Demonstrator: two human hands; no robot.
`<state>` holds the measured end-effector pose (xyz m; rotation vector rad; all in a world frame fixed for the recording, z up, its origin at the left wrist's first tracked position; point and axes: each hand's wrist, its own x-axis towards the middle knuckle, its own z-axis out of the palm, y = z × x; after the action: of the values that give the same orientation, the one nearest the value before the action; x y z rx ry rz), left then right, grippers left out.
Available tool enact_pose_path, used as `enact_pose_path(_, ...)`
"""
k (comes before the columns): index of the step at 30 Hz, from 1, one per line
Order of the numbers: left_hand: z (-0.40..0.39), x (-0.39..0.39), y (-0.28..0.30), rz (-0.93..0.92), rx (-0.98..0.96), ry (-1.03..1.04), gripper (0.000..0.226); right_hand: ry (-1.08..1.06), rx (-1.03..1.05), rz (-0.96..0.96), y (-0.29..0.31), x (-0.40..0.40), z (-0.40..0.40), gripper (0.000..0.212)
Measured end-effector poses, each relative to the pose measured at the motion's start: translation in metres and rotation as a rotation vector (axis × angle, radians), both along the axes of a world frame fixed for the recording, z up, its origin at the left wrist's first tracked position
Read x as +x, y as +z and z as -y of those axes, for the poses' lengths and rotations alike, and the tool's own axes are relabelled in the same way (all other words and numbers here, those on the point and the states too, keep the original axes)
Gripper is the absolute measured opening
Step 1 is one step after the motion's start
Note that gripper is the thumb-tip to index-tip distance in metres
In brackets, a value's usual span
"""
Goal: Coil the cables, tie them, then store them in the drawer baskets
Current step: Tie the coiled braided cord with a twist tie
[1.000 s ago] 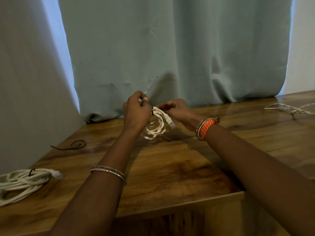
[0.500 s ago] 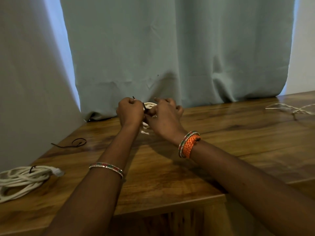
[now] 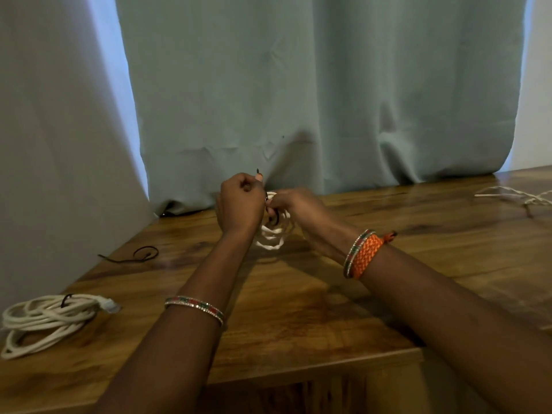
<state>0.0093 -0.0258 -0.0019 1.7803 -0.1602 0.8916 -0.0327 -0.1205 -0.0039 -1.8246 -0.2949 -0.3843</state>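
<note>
We see the left hand (image 3: 239, 204) curled, pinching a dark tie end that sticks up above its knuckles. The right hand (image 3: 294, 204) pinches the tie at the small white cable coil (image 3: 273, 234), which both hold over the bench (image 3: 298, 309) near its back edge, close to the curtain (image 3: 313, 100). Bare wood lies between the coil and the front edge. A tied white cable bundle (image 3: 50, 319) lies at the left edge, a loose black tie (image 3: 140, 253) behind it, another cable (image 3: 519, 198) at the far right.
</note>
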Motion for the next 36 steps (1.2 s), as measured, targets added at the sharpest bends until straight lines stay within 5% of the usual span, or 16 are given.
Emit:
enact_pose_path(3,0.0,-0.002,0.0,0.009,0.03,0.023,0.027,0.175,0.148,-0.046,-0.003,-0.002,0.005,0.013)
enact_pose_path(7,-0.004,-0.005,0.005,0.042,0.045,0.093,0.024,0.236,0.163,0.035,-0.002,-0.002,0.005,0.041)
enact_pose_path(13,-0.003,-0.004,0.008,0.065,0.181,0.316,0.022,0.17,0.103,0.198,-0.001,-0.011,0.003,0.038)
enact_pose_path(17,-0.009,0.005,-0.002,0.02,0.334,0.167,0.02,-0.013,0.18,0.075,0.01,-0.001,0.01,0.019)
enact_pose_path(20,-0.008,0.005,-0.008,0.022,0.386,-0.004,0.019,-0.076,0.414,0.002,0.02,0.004,0.028,0.029)
enact_pose_path(26,0.004,-0.005,-0.004,0.042,0.355,-0.257,0.022,-0.186,0.266,0.021,0.008,0.012,0.052,0.029)
enact_pose_path(32,0.01,-0.017,-0.002,-0.035,0.29,-0.494,0.024,-0.416,-0.331,0.381,0.002,0.023,0.066,0.035)
enact_pose_path(36,0.014,-0.023,0.002,0.039,0.162,-0.594,0.021,-0.342,-0.203,0.29,-0.001,0.034,0.066,0.038)
